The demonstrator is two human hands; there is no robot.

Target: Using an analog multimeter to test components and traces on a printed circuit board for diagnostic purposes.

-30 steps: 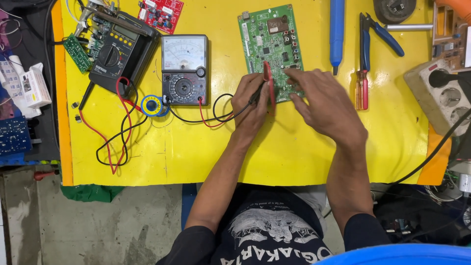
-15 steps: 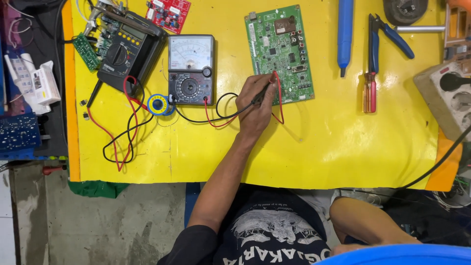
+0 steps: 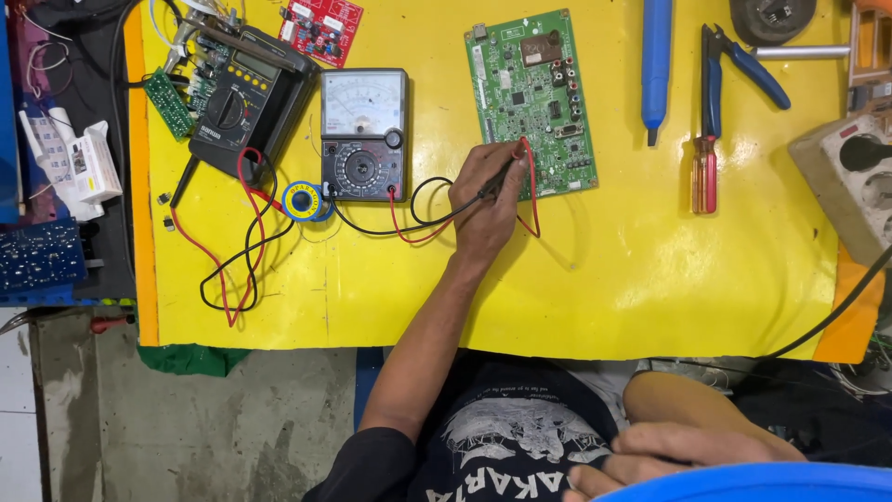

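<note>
Left hand (image 3: 483, 200) closed on two probes (image 3: 506, 172), tips at green board (image 3: 531, 102) edge. Light, stiff, thin-leaded; best pinched mid-shaft. Right hand (image 3: 683, 455) at lap, grip unclear.

— Bright, even light across the yellow surface (image 3: 650, 279); strong, saturated colour.

— From where?

— Seemingly from overhead and a little to the left, judging by the soft shadow cast right of the left hand (image 3: 485, 200) and along its forearm.

— Any glare?

— Pale sheen on the near right part of the surface, and a mild reflection on the glass of the analog meter (image 3: 363, 135).

— Sharpness?

— Crisp over the green circuit board (image 3: 534, 102) and the tools. Softer at the near edge: blurred blue rim (image 3: 743, 483) and right hand (image 3: 688, 451), too close for focus.

— Edges?

— Slight wide-angle bowing at the left side; dimmer, greyer floor (image 3: 232, 428) below.
</note>
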